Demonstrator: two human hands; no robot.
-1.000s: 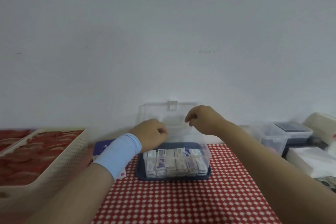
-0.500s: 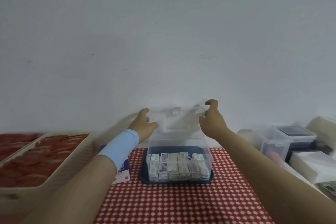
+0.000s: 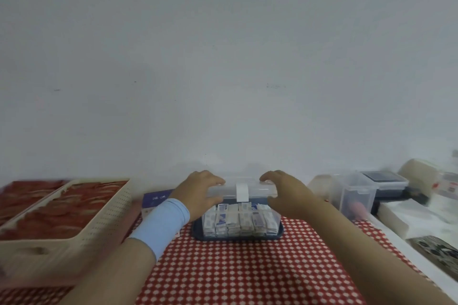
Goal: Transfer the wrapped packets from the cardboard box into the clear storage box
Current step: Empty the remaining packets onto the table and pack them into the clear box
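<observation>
Packets [image 3: 239, 220] in storage box [image 3: 252, 187], storage box on tray [image 3: 238, 237], basket [image 3: 104, 220] left, cardboard box [image 3: 155, 199] between.

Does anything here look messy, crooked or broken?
Nothing stands out. The packets stand in a tidy row inside the clear box. The lid sits level on it, held by the left hand and right hand. The box rests squarely on its tray. The far right is too blurred to judge.
</observation>
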